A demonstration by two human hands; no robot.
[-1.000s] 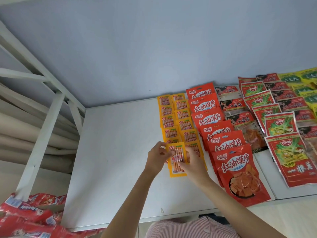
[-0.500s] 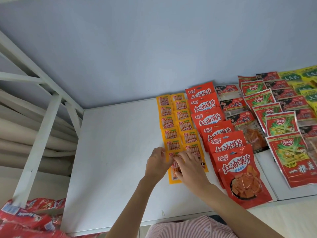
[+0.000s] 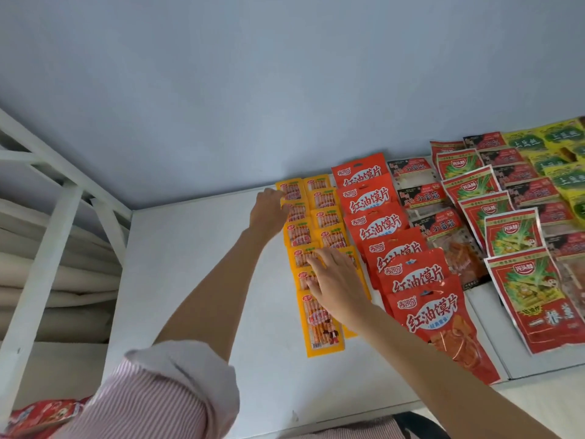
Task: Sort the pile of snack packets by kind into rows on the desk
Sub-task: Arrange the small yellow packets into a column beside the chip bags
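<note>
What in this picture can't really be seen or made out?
Head view, the only one:
- Orange packets: several mid-row ones covered by the right hand.
- Left hand: its fingertips are hard to separate from the far packets.
- Yellow-green packets: cut by the right edge.
- Red packets bottom left: cut off, blurred.

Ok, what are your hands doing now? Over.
Left hand touching far end of small orange snack packets. Right hand flat on them. Nothing in the way.
</note>
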